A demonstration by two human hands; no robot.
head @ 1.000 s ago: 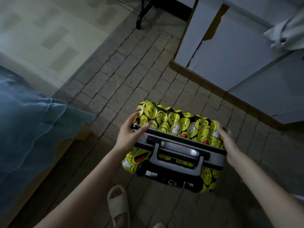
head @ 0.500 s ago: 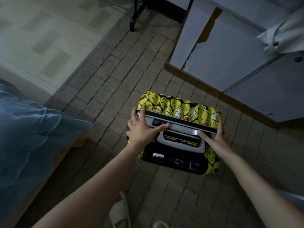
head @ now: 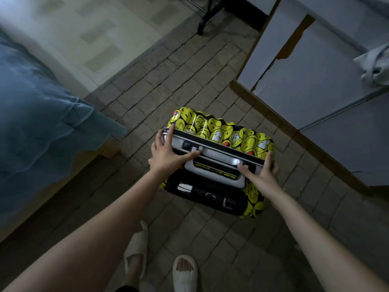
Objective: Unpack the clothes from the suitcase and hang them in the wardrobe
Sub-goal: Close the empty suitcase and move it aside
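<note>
Opening the smiley suitcase on the floor

The suitcase (head: pixel 221 144) stands on the floor, still closed, under the fingers. The left hand (head: pixel 166 153) rests spread on its silver edge; the right hand (head: pixel 262 175) lies spread too, thumb by the handle. Both thumbs should probably find the latches, press together, and steady the case.

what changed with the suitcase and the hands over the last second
The suitcase went from held up off the floor to set down upright on the brick floor. The left hand shifted from gripping the top corner to lying with fingers spread over the silver frame, thumb along the handle. The right hand moved from the far end onto the top, thumb by the handle. The suitcase remains closed; bed and wardrobe are unchanged.
</note>
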